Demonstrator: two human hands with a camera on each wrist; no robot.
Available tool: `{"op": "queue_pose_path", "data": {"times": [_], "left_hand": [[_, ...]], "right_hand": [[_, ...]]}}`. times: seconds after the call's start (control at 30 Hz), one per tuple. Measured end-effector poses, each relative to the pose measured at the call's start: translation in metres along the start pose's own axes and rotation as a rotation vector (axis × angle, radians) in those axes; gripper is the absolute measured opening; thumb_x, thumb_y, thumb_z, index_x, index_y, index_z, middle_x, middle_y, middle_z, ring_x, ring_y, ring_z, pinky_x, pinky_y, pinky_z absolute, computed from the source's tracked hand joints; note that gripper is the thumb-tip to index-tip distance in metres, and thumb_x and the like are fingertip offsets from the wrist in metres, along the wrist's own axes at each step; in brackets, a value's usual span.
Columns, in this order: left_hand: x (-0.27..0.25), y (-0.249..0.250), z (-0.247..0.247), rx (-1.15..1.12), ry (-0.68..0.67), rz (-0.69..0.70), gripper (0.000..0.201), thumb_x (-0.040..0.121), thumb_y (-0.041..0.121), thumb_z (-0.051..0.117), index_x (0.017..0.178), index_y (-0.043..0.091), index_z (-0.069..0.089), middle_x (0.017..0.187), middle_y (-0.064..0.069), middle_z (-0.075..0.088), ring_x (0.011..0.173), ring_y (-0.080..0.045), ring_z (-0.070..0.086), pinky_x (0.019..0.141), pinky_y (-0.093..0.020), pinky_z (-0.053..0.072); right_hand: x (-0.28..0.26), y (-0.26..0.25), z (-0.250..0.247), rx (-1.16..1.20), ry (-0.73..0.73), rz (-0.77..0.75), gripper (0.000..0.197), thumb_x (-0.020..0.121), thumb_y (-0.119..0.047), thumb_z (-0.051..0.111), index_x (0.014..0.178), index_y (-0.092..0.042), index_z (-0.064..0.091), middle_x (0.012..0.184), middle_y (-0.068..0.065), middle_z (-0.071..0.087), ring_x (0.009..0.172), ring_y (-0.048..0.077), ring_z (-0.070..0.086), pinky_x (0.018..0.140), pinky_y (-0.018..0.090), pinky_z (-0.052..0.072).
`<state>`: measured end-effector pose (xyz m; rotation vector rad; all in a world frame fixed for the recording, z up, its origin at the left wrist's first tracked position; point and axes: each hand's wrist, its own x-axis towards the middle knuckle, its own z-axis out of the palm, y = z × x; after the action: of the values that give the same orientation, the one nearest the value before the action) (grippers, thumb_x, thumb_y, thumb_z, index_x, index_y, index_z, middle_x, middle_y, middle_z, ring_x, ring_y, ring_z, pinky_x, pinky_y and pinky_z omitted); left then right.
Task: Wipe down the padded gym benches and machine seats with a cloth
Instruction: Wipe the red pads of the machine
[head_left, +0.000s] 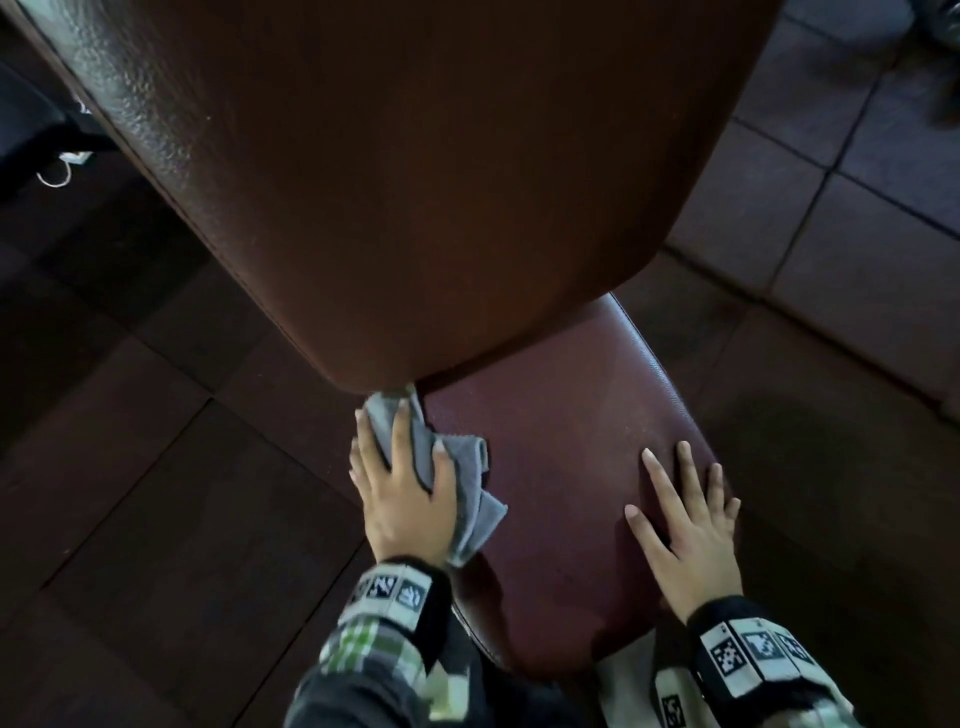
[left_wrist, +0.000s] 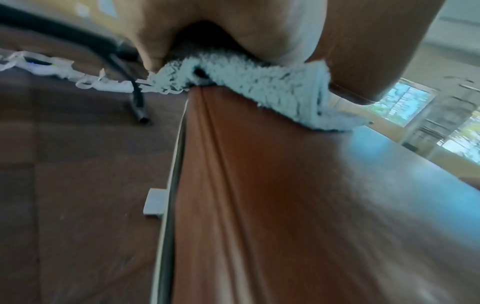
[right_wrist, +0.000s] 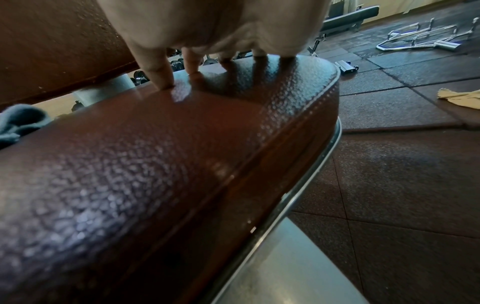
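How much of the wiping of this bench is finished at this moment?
Nothing looks provably done: no wipe marks show. In hand: the left hand presses the grey cloth on the seat pad at its left edge, near the backrest. The right hand rests flat on the seat. Other benches likely remain.

Reddish-brown pebbled leather seat pad (head_left: 561, 467); grey terry cloth (head_left: 467, 499); green-and-white plaid sleeve (head_left: 374, 654); dark brown tiled rubber floor (head_left: 156, 493).
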<state>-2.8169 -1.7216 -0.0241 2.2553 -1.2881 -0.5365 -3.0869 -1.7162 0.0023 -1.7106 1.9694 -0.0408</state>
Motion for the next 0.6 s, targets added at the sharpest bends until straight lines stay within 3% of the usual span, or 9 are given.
{"op": "queue_pose_path", "data": {"times": [0.07, 0.2, 0.33, 0.43, 0.53, 0.6], "left_hand": [[-0.024, 0.0, 0.003, 0.04, -0.026, 0.05, 0.061, 0.095, 0.05, 0.039, 0.152, 0.029, 0.031, 0.161, -0.018, 0.018, 0.141, -0.048, 0.025, 0.11, -0.065, 0.03], [-0.03, 0.02, 0.011, 0.227, -0.084, 0.208, 0.061, 0.093, 0.049, 0.039, 0.148, 0.022, 0.043, 0.158, -0.02, 0.027, 0.139, -0.054, 0.025, 0.111, -0.068, 0.02], [-0.013, 0.057, 0.023, 0.276, -0.178, 0.351, 0.058, 0.092, 0.047, 0.043, 0.145, 0.025, 0.046, 0.157, -0.018, 0.032, 0.142, -0.049, 0.026, 0.115, -0.061, 0.007], [-0.001, 0.085, 0.04, 0.251, -0.248, 0.471, 0.058, 0.089, 0.046, 0.044, 0.143, 0.026, 0.049, 0.155, -0.018, 0.036, 0.143, -0.046, 0.027, 0.116, -0.058, 0.004], [0.006, 0.101, 0.045, 0.195, -0.292, 0.54, 0.059, 0.091, 0.047, 0.041, 0.147, 0.027, 0.043, 0.158, -0.014, 0.032, 0.147, -0.039, 0.02, 0.121, -0.054, -0.002], [0.012, 0.099, 0.035, 0.099, -0.322, 0.529, 0.057, 0.095, 0.044, 0.037, 0.149, 0.026, 0.04, 0.16, -0.01, 0.028, 0.149, -0.031, 0.019, 0.119, -0.05, -0.004]], "right_hand": [[0.0, -0.001, -0.001, 0.009, -0.007, -0.002, 0.066, 0.077, -0.069, 0.022, 0.14, -0.052, 0.013, 0.153, -0.019, -0.007, 0.14, 0.015, -0.019, 0.112, 0.042, -0.011], [0.0, -0.002, -0.003, 0.044, -0.012, -0.015, 0.065, 0.076, -0.069, 0.023, 0.139, -0.053, 0.014, 0.152, -0.021, -0.006, 0.14, 0.013, -0.02, 0.112, 0.04, -0.014], [0.0, -0.003, -0.004, 0.059, 0.001, -0.03, 0.064, 0.077, -0.067, 0.027, 0.139, -0.052, 0.018, 0.152, -0.021, -0.004, 0.141, 0.013, -0.016, 0.112, 0.041, -0.012], [0.001, -0.002, -0.004, 0.062, 0.01, -0.033, 0.061, 0.081, -0.058, 0.039, 0.139, -0.05, 0.023, 0.152, -0.019, 0.0, 0.142, 0.016, -0.012, 0.112, 0.046, -0.008], [0.002, -0.007, -0.005, 0.058, 0.025, -0.018, 0.057, 0.087, -0.045, 0.054, 0.14, -0.042, 0.032, 0.156, -0.008, 0.009, 0.143, 0.025, -0.005, 0.113, 0.055, -0.001], [0.005, -0.016, -0.007, 0.041, 0.075, -0.039, 0.059, 0.084, -0.048, 0.052, 0.138, -0.025, 0.043, 0.154, 0.008, 0.019, 0.142, 0.036, 0.006, 0.112, 0.058, 0.005]]}}
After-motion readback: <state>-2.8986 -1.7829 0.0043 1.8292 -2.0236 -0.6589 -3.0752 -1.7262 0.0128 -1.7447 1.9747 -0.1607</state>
